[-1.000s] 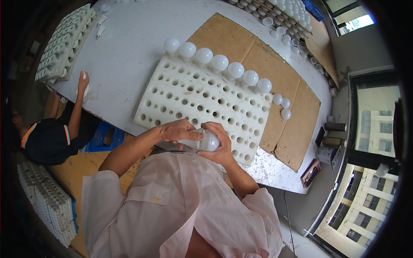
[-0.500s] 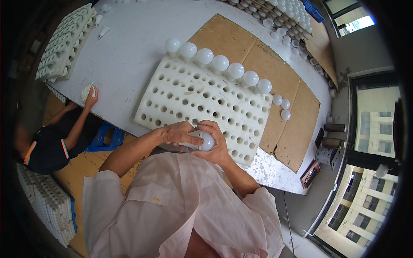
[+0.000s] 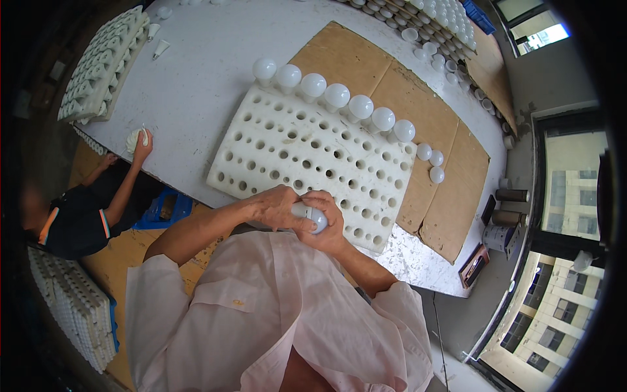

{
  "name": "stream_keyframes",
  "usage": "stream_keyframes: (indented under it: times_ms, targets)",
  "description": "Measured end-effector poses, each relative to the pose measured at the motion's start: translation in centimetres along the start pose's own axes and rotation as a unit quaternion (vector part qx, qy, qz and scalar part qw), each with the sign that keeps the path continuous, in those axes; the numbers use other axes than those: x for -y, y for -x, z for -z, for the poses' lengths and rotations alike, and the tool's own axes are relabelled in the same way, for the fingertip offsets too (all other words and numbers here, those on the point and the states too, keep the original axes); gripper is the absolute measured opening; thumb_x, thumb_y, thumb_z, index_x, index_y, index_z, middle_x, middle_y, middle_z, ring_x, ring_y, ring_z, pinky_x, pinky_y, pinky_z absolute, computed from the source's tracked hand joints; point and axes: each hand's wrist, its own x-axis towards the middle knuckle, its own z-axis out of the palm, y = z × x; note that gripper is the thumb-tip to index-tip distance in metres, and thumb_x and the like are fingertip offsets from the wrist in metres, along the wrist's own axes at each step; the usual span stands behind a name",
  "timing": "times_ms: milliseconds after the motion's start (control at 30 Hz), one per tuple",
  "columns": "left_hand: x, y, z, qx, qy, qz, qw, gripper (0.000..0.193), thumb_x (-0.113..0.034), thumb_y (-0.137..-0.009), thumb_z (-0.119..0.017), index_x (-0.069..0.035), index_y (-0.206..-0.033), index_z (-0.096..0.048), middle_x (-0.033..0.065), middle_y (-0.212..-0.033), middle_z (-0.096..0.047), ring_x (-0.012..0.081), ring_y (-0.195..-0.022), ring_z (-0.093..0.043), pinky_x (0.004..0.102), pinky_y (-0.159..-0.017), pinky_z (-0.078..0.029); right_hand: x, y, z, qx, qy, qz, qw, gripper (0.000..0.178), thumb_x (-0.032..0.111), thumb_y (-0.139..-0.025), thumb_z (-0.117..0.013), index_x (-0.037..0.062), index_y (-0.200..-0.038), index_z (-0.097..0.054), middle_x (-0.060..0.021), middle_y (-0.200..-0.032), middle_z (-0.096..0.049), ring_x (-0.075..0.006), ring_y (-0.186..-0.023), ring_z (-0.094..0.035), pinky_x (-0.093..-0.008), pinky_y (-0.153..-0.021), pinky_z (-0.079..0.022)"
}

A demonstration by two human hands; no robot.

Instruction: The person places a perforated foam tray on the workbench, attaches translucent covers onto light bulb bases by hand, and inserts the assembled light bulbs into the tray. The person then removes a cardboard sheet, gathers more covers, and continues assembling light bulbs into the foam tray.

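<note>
A light bulb (image 3: 318,221) with a white rounded dome is held between my two hands, close in front of my shirt. My left hand (image 3: 281,208) is closed around its base end, thumb pressed against it. Around the dome curl the fingers of my right hand (image 3: 330,230). Fingers cover much of the bulb, so its base is mostly hidden. Just beyond my hands lies a white foam tray (image 3: 274,135) with rows of round holes. Several white bulbs (image 3: 337,96) stand in a row along its far edge.
Under the tray's right side lies brown cardboard (image 3: 450,202), with three white domes (image 3: 436,174) on it. Stacked foam trays (image 3: 104,65) stand far left, where a co-worker's hand (image 3: 143,145) holds something white. More bulbs (image 3: 444,26) fill trays far right. A blue stool (image 3: 163,208) stands left.
My hands have closed in tighter over the bulb, and less of its dome shows now. The left hand has shifted slightly to the right. The tray's row of bulbs is unchanged.
</note>
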Motion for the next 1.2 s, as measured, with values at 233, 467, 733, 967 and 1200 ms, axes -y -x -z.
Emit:
stream_keyframes:
  times_ms: [233, 467, 733, 967, 1200]
  targets:
    - [-3.4, 0.5, 0.4, 0.037, 0.019, 0.084, 0.996, 0.059, -0.054, -0.063, -0.065, 0.005, -0.062, -0.060, 0.0153, -0.056, -0.060, 0.0215, -0.048, -0.061, 0.0308, -0.047, -0.049, 0.9, -0.6, 0.7, -0.026, -0.038, 0.034, 0.998, 0.038, 0.004, -0.058, -0.069, 0.0023, -0.095, -0.059, -0.0143, -0.095, -0.058, -0.0243, -0.082, -0.058, -0.0324, -0.070, -0.048]
    - [-2.5, -0.8, 0.4, 0.066, 0.081, 0.098, 0.990, 0.057, -0.048, -0.069, -0.063, 0.008, -0.077, -0.062, 0.0145, -0.061, -0.062, 0.0182, -0.043, -0.059, 0.0255, -0.036, -0.044, -0.6, -0.5, 1.6, 0.038, -0.015, 0.015, 0.999, 0.056, 0.003, -0.059, -0.069, 0.0039, -0.113, -0.052, -0.0138, -0.104, -0.054, -0.0248, -0.093, -0.056, -0.0355, -0.079, -0.048]
    - [1.1, -3.8, -0.6, 0.139, 0.608, 0.072, 0.778, 0.064, -0.064, -0.090, -0.035, -0.006, -0.108, -0.053, 0.0111, -0.074, -0.063, 0.0187, -0.048, -0.063, 0.0216, -0.029, -0.041, -0.8, -0.7, 1.7, -0.037, -0.216, -0.264, 0.939, 0.097, 0.012, -0.066, -0.079, 0.0061, -0.142, -0.019, -0.0147, -0.123, -0.044, -0.0251, -0.108, -0.052, -0.0392, -0.090, -0.045]
    - [5.9, -4.1, -1.4, -0.079, 0.338, 0.123, 0.930, 0.052, -0.045, -0.093, -0.049, 0.001, -0.117, -0.051, 0.0163, -0.099, -0.065, 0.0191, -0.067, -0.067, 0.0213, -0.043, -0.045, -3.4, -0.5, 6.7, -0.165, 0.012, -0.323, 0.932, 0.085, 0.013, -0.070, -0.078, 0.0050, -0.138, -0.028, -0.0159, -0.122, -0.047, -0.0249, -0.109, -0.052, -0.0367, -0.092, -0.044]
    - [9.0, -3.2, -1.2, -0.181, 0.299, 0.165, 0.922, 0.032, -0.025, -0.088, -0.062, 0.001, -0.106, -0.059, 0.0096, -0.093, -0.068, 0.0171, -0.072, -0.067, 0.0207, -0.045, -0.044, -12.5, -3.8, 20.9, -0.368, 0.272, -0.128, 0.880, 0.079, 0.012, -0.070, -0.076, 0.0032, -0.135, -0.033, -0.0187, -0.124, -0.045, -0.0308, -0.112, -0.049, -0.0405, -0.095, -0.042]
